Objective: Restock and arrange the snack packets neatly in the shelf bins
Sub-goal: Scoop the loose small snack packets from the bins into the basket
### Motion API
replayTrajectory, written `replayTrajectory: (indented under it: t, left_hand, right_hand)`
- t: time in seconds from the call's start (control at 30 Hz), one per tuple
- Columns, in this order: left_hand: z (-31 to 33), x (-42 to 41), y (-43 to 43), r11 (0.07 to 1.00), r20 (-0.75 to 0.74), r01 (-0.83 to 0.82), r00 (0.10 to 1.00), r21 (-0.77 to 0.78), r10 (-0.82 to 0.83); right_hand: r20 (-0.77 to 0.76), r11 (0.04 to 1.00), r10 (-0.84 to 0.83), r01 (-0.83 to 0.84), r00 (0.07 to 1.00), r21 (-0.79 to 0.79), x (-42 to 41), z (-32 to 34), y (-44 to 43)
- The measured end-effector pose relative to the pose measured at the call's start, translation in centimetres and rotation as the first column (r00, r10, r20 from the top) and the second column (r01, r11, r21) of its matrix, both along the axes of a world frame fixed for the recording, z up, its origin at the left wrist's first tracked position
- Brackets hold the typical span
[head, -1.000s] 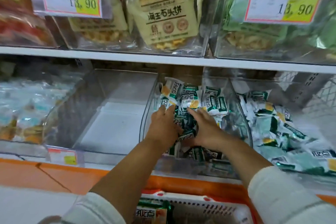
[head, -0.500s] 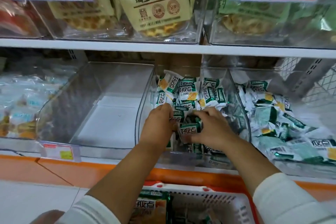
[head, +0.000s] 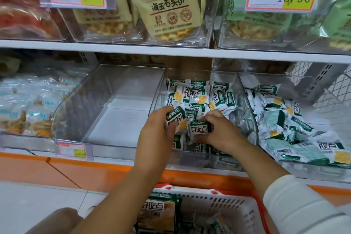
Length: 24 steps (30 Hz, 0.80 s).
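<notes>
Left hand [head: 157,137] grips a green-and-white foil snack packet [head: 175,118], right hand [head: 221,134] pinches a second packet [head: 200,129], both in the clear plastic bin [head: 191,161]. Guessing they're being stood up (to match the upright row [head: 197,94] just beyond both hands).

The packet [head: 199,129] under my fingers [head: 210,118] is glossy, crinkled plastic film. The bin [head: 160,89] is clear, smooth, shiny plastic. My basket [head: 241,213] is matt white plastic; my sleeve [head: 303,205] ribbed cloth.
</notes>
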<state>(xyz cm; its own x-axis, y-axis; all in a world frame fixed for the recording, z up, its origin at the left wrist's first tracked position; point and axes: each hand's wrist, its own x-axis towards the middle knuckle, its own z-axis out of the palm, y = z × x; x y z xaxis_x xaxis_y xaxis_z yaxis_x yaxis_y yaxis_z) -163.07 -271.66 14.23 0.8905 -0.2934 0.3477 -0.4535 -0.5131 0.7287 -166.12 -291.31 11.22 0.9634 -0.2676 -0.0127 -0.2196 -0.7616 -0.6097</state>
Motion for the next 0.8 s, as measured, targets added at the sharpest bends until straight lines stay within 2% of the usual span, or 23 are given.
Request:
replayTrajectory:
  t: [0.17,0.23,0.33,0.43,0.6,0.7,0.73,0.8]
  left_hand:
    - [0.3,-1.1,1.4,0.983,-0.147,-0.030,0.989,-0.184,0.003]
    - [0.1,-1.3,1.9,0.971,-0.217,-0.058,0.976,-0.232,0.006]
    - [-0.3,-1.4,2.8,0.964,-0.280,-0.093,0.960,-0.249,0.020]
    - [-0.7,-1.6,3.6,0.950,-0.353,-0.114,0.935,-0.291,0.004]
    - [-1.7,-3.4,4.8,0.915,-0.433,-0.099,0.897,-0.391,-0.088]
    - [-3.1,-5.4,5.7,0.919,-0.461,-0.066,0.878,-0.388,-0.131]
    - [-3.8,-6.4,5.9,0.936,-0.475,-0.049,0.870,-0.349,-0.131]
    - [-6.0,-8.0,5.8,0.967,-0.515,-0.010,0.848,-0.254,-0.127]
  right_hand:
    - [-0.150,0.991,0.034,-0.014,0.988,0.137,0.3,0.1,0.3]
    - [-0.152,0.975,0.072,-0.038,0.986,0.220,0.3,0.2,0.6]
    - [-0.069,0.969,0.067,-0.048,0.995,0.243,0.0,0.6,0.7]
    - [0.030,0.974,-0.017,0.010,0.999,0.228,-0.7,0.9,0.8]
    - [0.244,0.943,-0.176,0.092,0.954,0.321,-4.0,4.1,2.7]
    - [0.322,0.846,-0.197,-0.006,0.926,0.534,-9.0,5.9,4.9]
    - [0.305,0.796,-0.194,-0.032,0.932,0.605,-11.2,5.5,5.6]
    - [0.167,0.696,-0.192,0.014,0.967,0.718,-15.1,2.8,6.7]
